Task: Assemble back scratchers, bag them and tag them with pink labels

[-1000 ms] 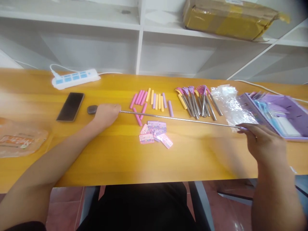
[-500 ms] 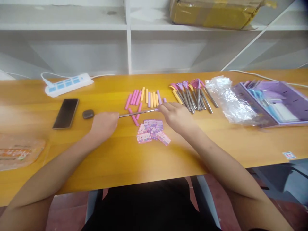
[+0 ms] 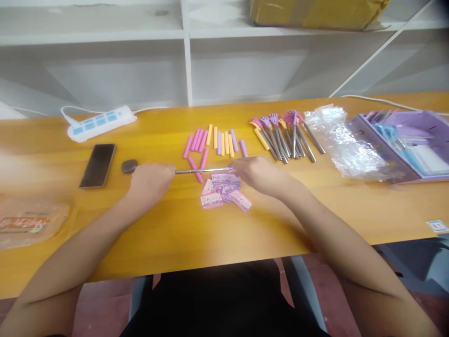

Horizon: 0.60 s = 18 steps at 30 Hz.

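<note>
A telescopic back scratcher [image 3: 201, 171] with a thin silver rod stretches level between my two fists. My left hand [image 3: 152, 181] is closed around its left end. My right hand [image 3: 261, 174] grips the other end, where a bit of purple shows; the rest of that end is hidden in the fingers. Just beyond the rod lie pink, yellow and purple tubes [image 3: 224, 142]. Below it, small printed cards [image 3: 224, 191] are spread in an overlapping pile. Several more back scratchers [image 3: 286, 138], with hand-shaped heads and silver rods, lie together to the right.
Crumpled clear plastic bags [image 3: 345, 145] lie beside a purple box [image 3: 403, 164] on the right. To the left are a phone [image 3: 98, 164], a small dark case [image 3: 129, 165], a white power strip [image 3: 102, 123] and a clear orange-printed bag [image 3: 31, 224]. Shelves hold a cardboard box [image 3: 315, 13].
The right end of the rod has dropped, so it lies closer to level. My right hand has come down slightly toward the cards, uncovering more of a purple tube. The camera view has shifted a little.
</note>
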### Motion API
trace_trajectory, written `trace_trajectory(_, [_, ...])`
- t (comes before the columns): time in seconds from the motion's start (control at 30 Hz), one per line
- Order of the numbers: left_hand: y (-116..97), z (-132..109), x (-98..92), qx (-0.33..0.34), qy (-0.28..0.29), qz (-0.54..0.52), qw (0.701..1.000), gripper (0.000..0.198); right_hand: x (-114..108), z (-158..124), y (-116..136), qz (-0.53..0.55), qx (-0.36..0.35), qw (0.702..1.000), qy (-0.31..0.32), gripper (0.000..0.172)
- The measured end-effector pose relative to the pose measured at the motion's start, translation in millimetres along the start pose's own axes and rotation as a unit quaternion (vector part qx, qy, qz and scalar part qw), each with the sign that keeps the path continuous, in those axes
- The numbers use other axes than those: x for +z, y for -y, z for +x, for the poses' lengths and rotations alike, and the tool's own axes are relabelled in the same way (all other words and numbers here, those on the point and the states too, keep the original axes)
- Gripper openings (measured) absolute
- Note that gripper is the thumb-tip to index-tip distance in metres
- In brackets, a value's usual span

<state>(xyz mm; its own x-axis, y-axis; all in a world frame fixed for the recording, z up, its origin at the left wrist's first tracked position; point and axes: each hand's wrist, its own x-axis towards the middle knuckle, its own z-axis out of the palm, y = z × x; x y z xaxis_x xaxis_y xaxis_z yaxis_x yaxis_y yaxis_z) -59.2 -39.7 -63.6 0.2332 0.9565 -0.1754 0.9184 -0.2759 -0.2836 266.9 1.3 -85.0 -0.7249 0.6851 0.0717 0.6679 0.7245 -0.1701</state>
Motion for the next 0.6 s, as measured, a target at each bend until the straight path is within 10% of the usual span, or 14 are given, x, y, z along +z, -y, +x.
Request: trace_trajectory(0.6, [-32, -12, -6.6, 0.031, 0.04, -0.033, 0.998, 0.037, 13, 5, 72, -0.014, -0.005, 1.0, -0.027, 0.01])
